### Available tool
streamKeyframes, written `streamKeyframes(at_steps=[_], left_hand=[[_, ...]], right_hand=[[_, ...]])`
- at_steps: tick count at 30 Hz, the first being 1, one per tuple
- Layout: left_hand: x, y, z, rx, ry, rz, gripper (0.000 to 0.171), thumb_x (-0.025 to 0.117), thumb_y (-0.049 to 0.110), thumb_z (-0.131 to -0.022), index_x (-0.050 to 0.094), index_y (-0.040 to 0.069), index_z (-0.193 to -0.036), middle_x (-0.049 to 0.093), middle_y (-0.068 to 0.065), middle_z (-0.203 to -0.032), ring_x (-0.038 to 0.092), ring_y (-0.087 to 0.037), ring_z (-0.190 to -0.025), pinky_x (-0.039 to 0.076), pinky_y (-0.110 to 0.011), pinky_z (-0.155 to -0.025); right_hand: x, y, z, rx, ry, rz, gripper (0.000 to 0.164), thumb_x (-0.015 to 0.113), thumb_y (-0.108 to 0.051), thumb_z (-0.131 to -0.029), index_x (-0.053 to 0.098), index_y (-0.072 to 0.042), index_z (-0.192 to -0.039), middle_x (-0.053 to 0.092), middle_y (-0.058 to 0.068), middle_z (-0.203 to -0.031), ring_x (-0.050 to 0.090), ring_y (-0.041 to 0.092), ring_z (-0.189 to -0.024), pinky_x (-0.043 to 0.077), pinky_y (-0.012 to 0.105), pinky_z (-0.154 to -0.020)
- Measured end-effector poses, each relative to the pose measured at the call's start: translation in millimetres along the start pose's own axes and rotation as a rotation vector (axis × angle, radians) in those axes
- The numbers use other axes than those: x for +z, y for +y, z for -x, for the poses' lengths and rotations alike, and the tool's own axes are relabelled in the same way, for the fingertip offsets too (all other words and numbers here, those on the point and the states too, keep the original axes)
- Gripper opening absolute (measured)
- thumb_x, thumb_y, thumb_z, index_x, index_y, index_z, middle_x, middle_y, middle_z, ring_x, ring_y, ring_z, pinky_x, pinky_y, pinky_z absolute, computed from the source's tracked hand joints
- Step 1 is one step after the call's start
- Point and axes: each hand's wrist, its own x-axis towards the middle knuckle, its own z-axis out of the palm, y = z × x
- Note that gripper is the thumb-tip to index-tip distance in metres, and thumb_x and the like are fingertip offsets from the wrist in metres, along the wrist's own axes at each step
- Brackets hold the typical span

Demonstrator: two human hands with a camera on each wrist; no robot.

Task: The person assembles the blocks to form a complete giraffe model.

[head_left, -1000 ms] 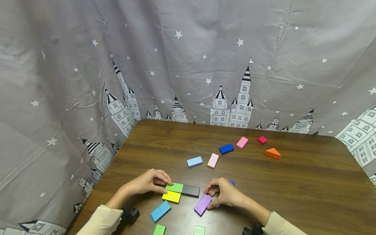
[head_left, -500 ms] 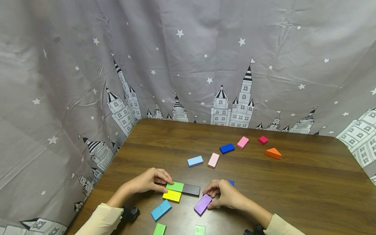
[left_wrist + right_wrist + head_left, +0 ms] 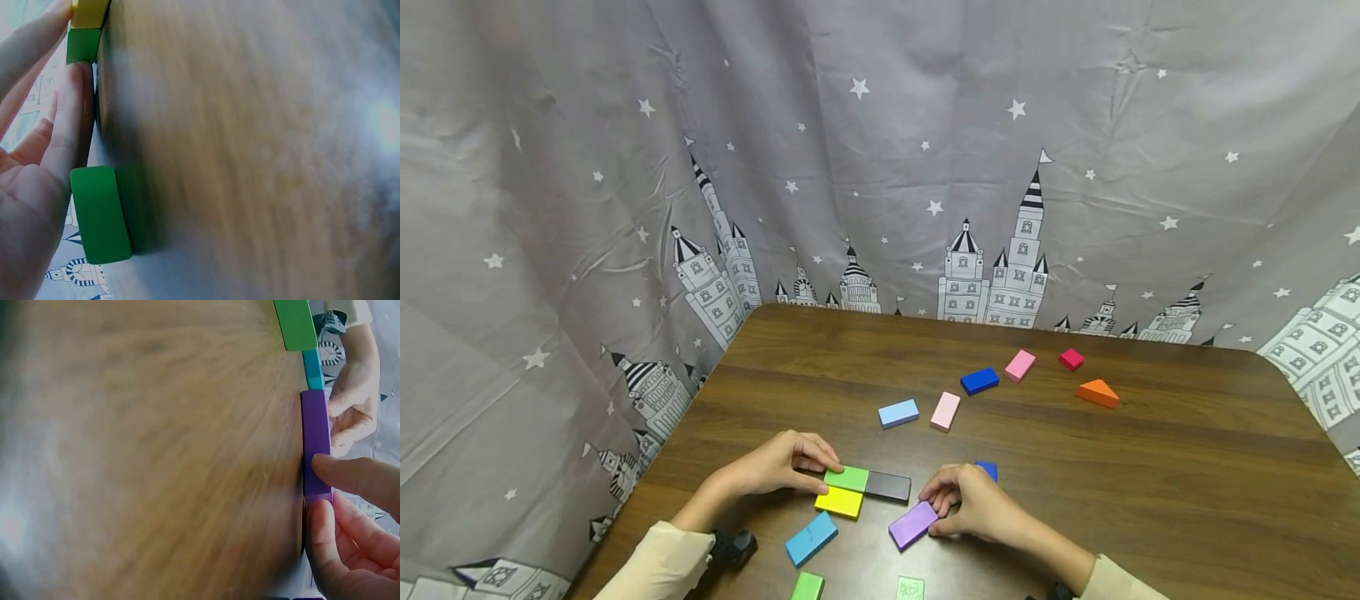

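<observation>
Lying side by side are a light green block (image 3: 847, 478) and a yellow block (image 3: 839, 502), with a dark grey block (image 3: 888, 487) end to end with the green. My left hand (image 3: 781, 465) holds the left ends of this pair, index finger at the green, thumb at the yellow. My right hand (image 3: 973, 502) pinches a purple block (image 3: 913, 526) by its right end between thumb and fingers. It lies slanted, apart from the grey block. In the right wrist view, thumb and finger sit on the purple block's (image 3: 317, 434) sides close over the table.
Near me lie a blue block (image 3: 812, 538), a green block (image 3: 808, 586) and a pale green block (image 3: 910, 588). A dark blue block (image 3: 987, 471) is partly behind my right hand. Further back are a light blue block (image 3: 898, 413), several others and an orange triangle (image 3: 1097, 393).
My right hand has shifted slightly toward me and turned the purple block, its near end swinging left. The left hand and the blocks under it have stayed in place.
</observation>
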Motion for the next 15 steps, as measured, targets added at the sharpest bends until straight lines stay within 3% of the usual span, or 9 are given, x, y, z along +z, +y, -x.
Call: streamKeyframes(at_steps=[7, 15], left_hand=[[0.5, 0.4, 0.2, 0.017, 0.001, -0.006, 0.027, 0.077, 0.008, -0.088, 0.074, -0.001, -0.113, 0.067, -0.013, -0.113, 0.063, -0.017, -0.105, 0.055, -0.03, -0.09], [1.0, 0.3, 0.4, 0.009, 0.002, -0.004, 0.027, 0.077, 0.009, -0.087, 0.074, 0.0, -0.113, 0.067, -0.011, -0.113, 0.063, -0.014, -0.105, 0.054, -0.03, -0.091]], right_hand=[[2.4, 0.9, 0.8, 0.011, 0.018, -0.029, 0.032, 0.085, 0.012, -0.067, 0.07, 0.006, -0.094, 0.064, 0.004, -0.082, 0.061, 0.01, -0.069, 0.057, 0.025, -0.063], [7.8, 0.9, -0.1, 0.015, 0.061, 0.025, 0.031, 0.09, 0.006, -0.062, 0.071, 0.0, -0.085, 0.064, 0.001, -0.073, 0.058, 0.005, -0.063, 0.052, 0.019, -0.056]])
